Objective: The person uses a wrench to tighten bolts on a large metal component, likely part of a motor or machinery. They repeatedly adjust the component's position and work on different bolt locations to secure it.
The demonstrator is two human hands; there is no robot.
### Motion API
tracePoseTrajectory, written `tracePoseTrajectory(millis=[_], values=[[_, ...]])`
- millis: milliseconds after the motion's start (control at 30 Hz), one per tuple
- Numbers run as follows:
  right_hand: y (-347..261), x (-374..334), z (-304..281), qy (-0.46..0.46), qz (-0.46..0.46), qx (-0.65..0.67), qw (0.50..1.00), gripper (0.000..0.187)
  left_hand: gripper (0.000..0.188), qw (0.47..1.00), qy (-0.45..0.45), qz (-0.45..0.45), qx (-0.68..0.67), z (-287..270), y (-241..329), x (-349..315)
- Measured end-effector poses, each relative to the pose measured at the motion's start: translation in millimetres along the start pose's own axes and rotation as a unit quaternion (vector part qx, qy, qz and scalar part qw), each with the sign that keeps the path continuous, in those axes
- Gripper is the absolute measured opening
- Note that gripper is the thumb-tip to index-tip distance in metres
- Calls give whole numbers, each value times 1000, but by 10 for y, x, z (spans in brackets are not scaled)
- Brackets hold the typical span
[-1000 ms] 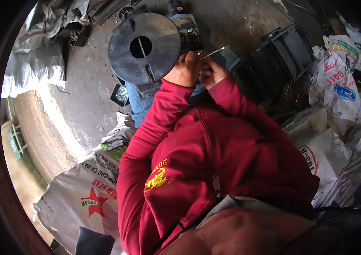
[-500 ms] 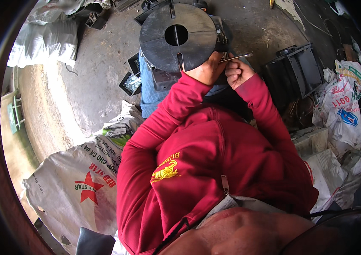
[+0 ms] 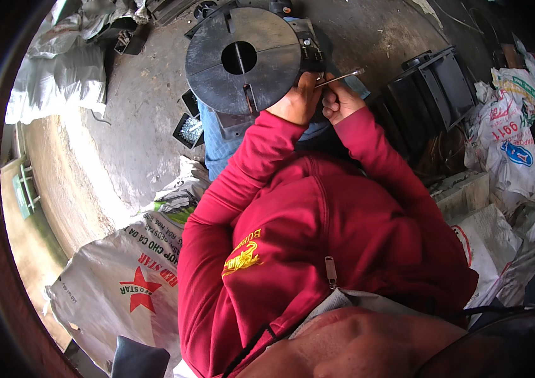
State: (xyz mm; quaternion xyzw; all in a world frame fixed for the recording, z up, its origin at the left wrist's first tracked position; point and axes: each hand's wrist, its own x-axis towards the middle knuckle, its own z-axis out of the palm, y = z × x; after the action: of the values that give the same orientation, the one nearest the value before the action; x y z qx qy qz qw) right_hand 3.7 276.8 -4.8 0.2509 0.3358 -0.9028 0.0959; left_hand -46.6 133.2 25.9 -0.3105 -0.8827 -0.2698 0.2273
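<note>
A round black disc (image 3: 207, 79) with a central hole and slots tops a dark machine part at my lap. Along its right rim sits a small black block with metal screw terminals (image 3: 310, 50). My left hand (image 3: 295, 101) is beside the disc's near right edge, fingers curled in by the block; what they grip is hidden. Just right of it, my right hand (image 3: 341, 101) is closed around a slim metal wrench (image 3: 340, 78). Its inner end reaches my left fingers, and its outer end points right.
Small black trays, one with shiny metal hardware (image 3: 190, 131), lie left of my lap. A black metal housing (image 3: 437, 91) stands on the floor to the right. White sacks lie at the right (image 3: 513, 148) and lower left (image 3: 110, 283). Plastic sheeting (image 3: 59, 82) covers things at upper left.
The view has shifted slightly, so the disc and both hands appear further left. The wrench is tilted a little more steeply. Both hands keep about the same grip.
</note>
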Motion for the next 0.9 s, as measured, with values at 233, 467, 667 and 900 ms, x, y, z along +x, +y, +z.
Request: tracePoseTrajectory(millis=[233,467,667,900], values=[[153,-4,104,45,-59,8,997,17,16,1000,9,-4,21,80,12,3],[214,48,50,37,-69,17,997,17,15,999,-10,-31,12,33,81,3],[193,51,44,31,-59,42,997,15,14,998,-43,-13,-48,-19,90,35],[181,21,36,5,-42,38,998,20,18,999,-18,-45,-4,-24,55,-59]])
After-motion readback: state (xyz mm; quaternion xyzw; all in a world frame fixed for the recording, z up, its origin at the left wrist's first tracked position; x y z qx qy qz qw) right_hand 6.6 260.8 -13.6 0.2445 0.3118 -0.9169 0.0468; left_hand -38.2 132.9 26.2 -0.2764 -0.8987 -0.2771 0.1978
